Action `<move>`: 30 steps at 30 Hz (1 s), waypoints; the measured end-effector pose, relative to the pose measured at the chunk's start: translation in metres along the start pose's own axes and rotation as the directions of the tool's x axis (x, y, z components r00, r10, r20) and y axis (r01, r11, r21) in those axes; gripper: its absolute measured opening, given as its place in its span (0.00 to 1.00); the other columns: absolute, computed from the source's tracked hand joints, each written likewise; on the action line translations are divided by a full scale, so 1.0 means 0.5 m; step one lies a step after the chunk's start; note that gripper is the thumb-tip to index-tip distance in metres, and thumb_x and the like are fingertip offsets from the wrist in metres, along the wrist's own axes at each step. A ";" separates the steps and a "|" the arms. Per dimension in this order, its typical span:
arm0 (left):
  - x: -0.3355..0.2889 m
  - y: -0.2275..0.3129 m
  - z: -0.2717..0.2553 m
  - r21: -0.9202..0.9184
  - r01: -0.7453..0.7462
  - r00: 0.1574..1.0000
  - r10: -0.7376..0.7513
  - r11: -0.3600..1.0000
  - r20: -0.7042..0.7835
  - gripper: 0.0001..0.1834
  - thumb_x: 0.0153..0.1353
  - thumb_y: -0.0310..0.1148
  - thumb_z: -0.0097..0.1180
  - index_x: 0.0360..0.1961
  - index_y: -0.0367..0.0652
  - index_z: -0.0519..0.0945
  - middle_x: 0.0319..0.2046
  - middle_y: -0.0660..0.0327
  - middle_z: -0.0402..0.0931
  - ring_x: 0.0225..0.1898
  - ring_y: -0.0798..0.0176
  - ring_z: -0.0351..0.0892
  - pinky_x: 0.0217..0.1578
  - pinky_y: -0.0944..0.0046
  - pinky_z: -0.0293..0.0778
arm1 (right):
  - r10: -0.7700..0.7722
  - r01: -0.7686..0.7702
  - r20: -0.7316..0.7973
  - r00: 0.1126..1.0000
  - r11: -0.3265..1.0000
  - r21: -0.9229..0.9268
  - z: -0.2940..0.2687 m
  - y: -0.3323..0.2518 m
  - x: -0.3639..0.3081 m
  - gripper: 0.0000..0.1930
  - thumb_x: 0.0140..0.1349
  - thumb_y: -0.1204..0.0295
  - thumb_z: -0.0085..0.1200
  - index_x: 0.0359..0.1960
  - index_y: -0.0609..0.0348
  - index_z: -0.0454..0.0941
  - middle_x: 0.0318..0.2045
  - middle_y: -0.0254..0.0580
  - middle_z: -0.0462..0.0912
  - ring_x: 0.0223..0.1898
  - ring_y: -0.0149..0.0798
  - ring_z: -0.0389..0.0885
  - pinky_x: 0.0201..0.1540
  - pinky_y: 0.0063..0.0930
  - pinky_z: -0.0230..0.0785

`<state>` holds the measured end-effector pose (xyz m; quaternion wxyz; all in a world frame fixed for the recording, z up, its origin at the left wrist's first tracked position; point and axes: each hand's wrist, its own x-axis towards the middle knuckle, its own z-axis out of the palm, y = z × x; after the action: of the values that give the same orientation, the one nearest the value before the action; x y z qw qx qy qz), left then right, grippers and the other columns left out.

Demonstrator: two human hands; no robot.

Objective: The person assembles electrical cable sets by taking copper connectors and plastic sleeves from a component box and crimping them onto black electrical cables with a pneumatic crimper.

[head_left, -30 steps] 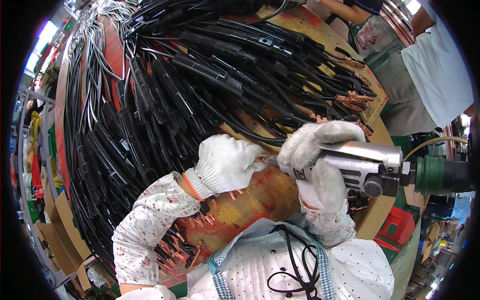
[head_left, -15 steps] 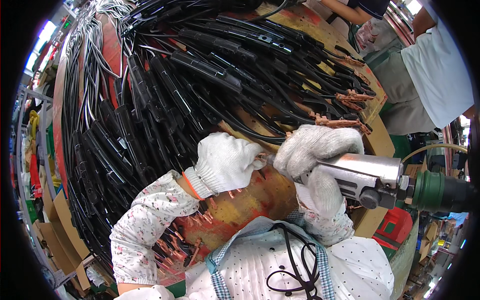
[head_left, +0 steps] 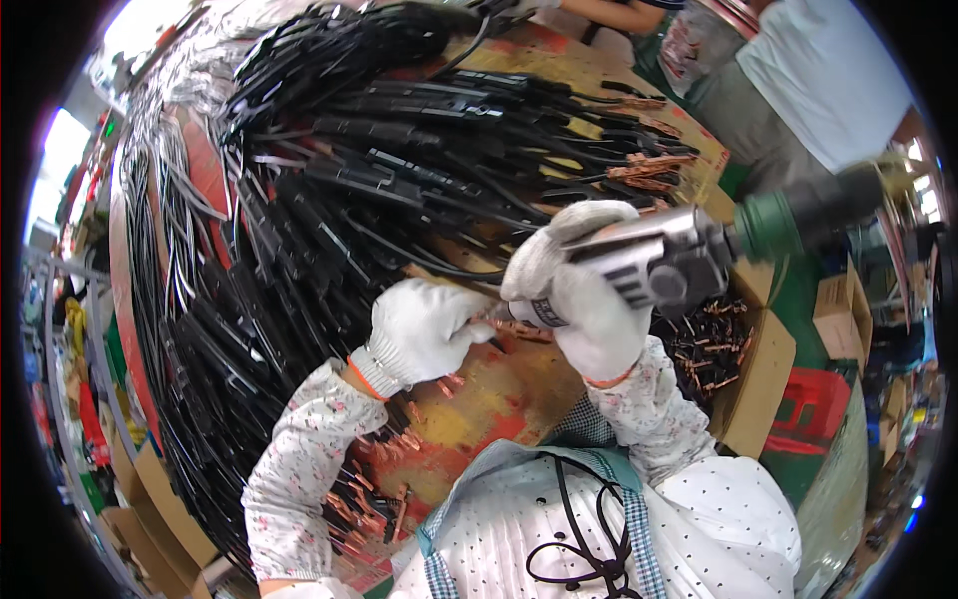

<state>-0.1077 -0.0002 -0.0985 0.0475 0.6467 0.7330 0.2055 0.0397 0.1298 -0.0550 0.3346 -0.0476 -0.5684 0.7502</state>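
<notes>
My left hand (head_left: 424, 329), in a white knit glove, pinches a small copper-coloured part (head_left: 489, 324); the fingers cover most of it. My right hand (head_left: 589, 309), gloved too, wraps around a silver power tool (head_left: 664, 268) with a green collar (head_left: 778, 224) at its rear. The tool's front points left, close to my left fingertips; its tip is hard to make out. Beyond both hands, black handle-shaped housings (head_left: 399, 180) on cables lie heaped, several ending in copper jaws (head_left: 649, 168). More copper ends (head_left: 364, 509) lie beside my left forearm.
A worn red and yellow table (head_left: 464, 404) lies beneath. At right, a cardboard box (head_left: 768, 384) holds black and copper pieces (head_left: 707, 344), near a red plastic item (head_left: 813, 409). Silvery cables (head_left: 170, 180) run along the far left. Other people's arm (head_left: 614, 14) and light shirt (head_left: 823, 80) show at the far right.
The tool's rear has swung up and away, so it now slants toward the far right. Both hands sit slightly further left in the picture, and the box of pieces has come into fuller view.
</notes>
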 end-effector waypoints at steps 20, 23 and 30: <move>0.028 0.026 0.098 0.129 -0.057 0.992 0.071 0.990 -0.103 0.36 0.46 0.37 0.70 0.55 0.37 0.68 0.49 0.48 0.72 0.48 0.40 0.72 0.47 0.48 0.73 | -0.262 -0.883 -0.871 0.416 -0.345 -0.318 -0.518 -0.020 -0.420 0.26 0.55 0.58 0.64 0.55 0.50 0.74 0.46 0.50 0.81 0.44 0.57 0.82 0.47 0.49 0.74; 0.045 0.018 0.112 0.194 -0.105 0.981 0.133 0.975 -0.139 0.37 0.51 0.40 0.68 0.57 0.34 0.66 0.52 0.47 0.69 0.52 0.40 0.68 0.55 0.45 0.66 | -0.296 -0.578 -0.496 0.816 -0.420 -0.700 -0.511 0.023 -0.324 0.23 0.52 0.65 0.65 0.51 0.52 0.76 0.45 0.49 0.80 0.43 0.53 0.81 0.44 0.46 0.76; 0.041 0.142 0.029 0.197 0.081 0.996 -0.087 0.977 0.020 0.41 0.49 0.45 0.68 0.62 0.38 0.68 0.56 0.51 0.70 0.59 0.47 0.68 0.61 0.46 0.60 | 0.375 -0.453 -0.509 0.774 -0.233 -0.861 -0.582 0.318 -0.265 0.34 0.59 0.54 0.61 0.64 0.53 0.62 0.36 0.57 0.86 0.39 0.60 0.85 0.43 0.51 0.78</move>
<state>-0.0399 0.0288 -0.0820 0.0025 0.6195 0.7756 0.1210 0.2022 0.2743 -0.3381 -0.0625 -0.4778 -0.8594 0.1709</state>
